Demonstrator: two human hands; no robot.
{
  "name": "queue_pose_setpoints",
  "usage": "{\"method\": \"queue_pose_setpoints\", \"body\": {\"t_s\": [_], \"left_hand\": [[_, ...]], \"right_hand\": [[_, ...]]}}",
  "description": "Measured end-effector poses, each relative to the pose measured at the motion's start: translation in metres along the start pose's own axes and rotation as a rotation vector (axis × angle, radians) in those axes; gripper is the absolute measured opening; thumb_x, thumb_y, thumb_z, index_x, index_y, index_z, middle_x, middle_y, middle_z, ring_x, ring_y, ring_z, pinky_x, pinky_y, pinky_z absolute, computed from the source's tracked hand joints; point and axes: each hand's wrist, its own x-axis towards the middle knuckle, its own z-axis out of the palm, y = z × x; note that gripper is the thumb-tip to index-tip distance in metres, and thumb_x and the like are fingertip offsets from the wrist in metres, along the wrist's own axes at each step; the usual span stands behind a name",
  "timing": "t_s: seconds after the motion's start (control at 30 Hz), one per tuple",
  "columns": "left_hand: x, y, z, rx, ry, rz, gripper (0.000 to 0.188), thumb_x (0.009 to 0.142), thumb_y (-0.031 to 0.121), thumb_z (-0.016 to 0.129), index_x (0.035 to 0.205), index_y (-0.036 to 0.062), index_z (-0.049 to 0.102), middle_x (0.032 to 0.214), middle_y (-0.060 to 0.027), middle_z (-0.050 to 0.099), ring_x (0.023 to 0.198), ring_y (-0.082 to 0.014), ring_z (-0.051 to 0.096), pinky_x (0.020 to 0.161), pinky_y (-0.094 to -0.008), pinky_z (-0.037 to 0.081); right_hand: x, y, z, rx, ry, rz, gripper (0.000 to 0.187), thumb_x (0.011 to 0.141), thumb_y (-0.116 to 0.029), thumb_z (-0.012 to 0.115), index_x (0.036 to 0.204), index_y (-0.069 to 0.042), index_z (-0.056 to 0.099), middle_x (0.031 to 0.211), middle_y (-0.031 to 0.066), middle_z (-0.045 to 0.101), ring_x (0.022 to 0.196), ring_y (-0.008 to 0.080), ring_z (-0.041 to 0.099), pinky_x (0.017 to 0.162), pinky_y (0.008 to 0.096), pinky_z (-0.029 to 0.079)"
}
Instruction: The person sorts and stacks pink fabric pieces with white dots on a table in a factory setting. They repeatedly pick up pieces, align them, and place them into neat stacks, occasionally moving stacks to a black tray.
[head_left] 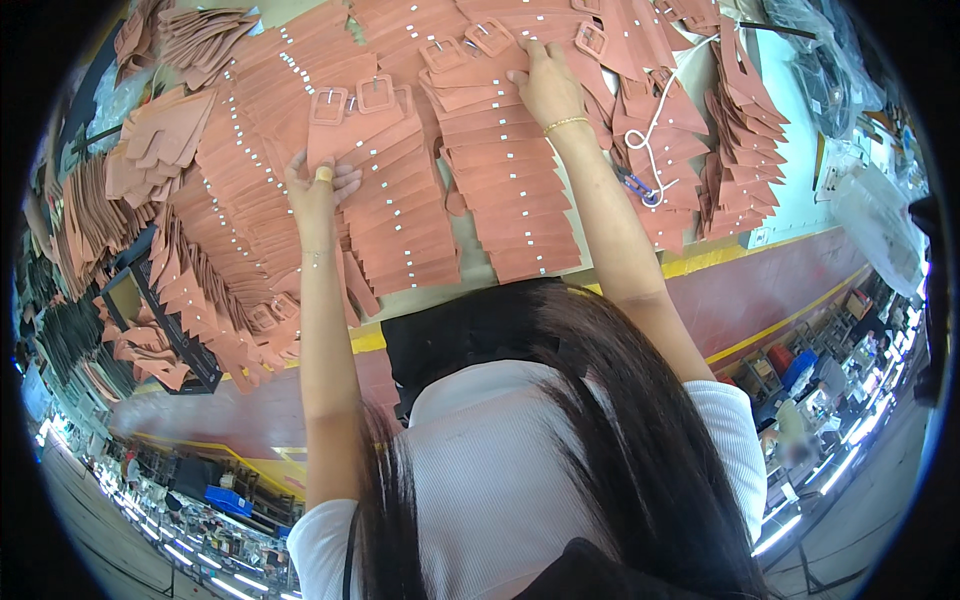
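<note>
Rows of overlapping salmon-coloured fabric pieces point(390, 190), each with a small white tag, cover the table before me. My left hand point(322, 185) lies at the left edge of a middle row, fingers apart, a yellow finger cot on one finger. Just beyond it are two square salmon buckles point(376, 93) on the row's far end. Farther off and to the right, my right hand point(550, 88) rests at the far end of the neighbouring row point(505, 165), its thumb and forefinger spread. Another square buckle point(489, 37) sits just left of its fingertips.
A white cord point(652, 130) with blue-handled snips point(639, 188) lies across the pieces at right. Clear plastic bags point(880, 225) hang over the table's right end. Fanned stacks point(85, 225) and a black crate point(170, 320) stand at left. The yellow-edged table front point(700, 258) is near me.
</note>
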Motion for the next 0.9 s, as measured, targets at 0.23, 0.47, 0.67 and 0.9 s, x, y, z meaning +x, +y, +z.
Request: {"method": "queue_pose_setpoints", "body": {"t_s": [0.23, 0.47, 0.67, 0.9], "left_hand": [[-0.028, -0.013, 0.008, 0.084, 0.016, 0.168, 0.05, 0.094, 0.006, 0.052, 0.136, 0.001, 0.025, 0.08, -0.0128, 0.058, 0.064, -0.024, 0.066, 0.055, -0.0301, 0.056], [-0.046, -0.004, 0.081, -0.193, -0.444, -0.189, 0.039, 0.099, 0.019, 0.047, 0.133, 0.0014, 0.038, 0.099, -0.015, 0.061, 0.074, -0.0227, 0.067, 0.06, -0.0284, 0.055], [-0.038, 0.014, 0.117, -0.218, -0.398, -0.21, 0.05, 0.097, 0.019, 0.051, 0.136, -0.0033, 0.029, 0.107, -0.0174, 0.059, 0.083, -0.0262, 0.068, 0.063, -0.0308, 0.057], [-0.028, 0.018, 0.119, -0.221, -0.432, -0.279, 0.03, 0.098, 0.022, 0.049, 0.117, -0.0003, 0.045, 0.101, -0.0178, 0.063, 0.086, -0.0262, 0.068, 0.065, -0.0314, 0.057]], "right_hand": [[-0.003, -0.002, -0.002, 0.033, 0.043, -0.013, 0.047, 0.08, -0.017, 0.07, 0.124, -0.009, 0.054, 0.111, 0.0165, 0.055, 0.096, 0.037, 0.06, 0.079, 0.0434, 0.051], [-0.001, -0.006, -0.007, 0.039, 0.02, 0.02, 0.047, 0.078, -0.016, 0.072, 0.121, -0.008, 0.055, 0.109, 0.0147, 0.054, 0.095, 0.0347, 0.06, 0.077, 0.0429, 0.05], [0.001, -0.002, -0.005, 0.08, 0.011, 0.022, 0.046, 0.077, -0.015, 0.072, 0.12, -0.008, 0.055, 0.108, 0.0144, 0.054, 0.096, 0.0341, 0.06, 0.079, 0.0426, 0.05], [0.014, 0.008, -0.015, 0.389, -0.024, 0.044, 0.034, 0.076, -0.007, 0.068, 0.109, 0.001, 0.062, 0.105, 0.0213, 0.065, 0.097, 0.0356, 0.063, 0.083, 0.0412, 0.051]]}}
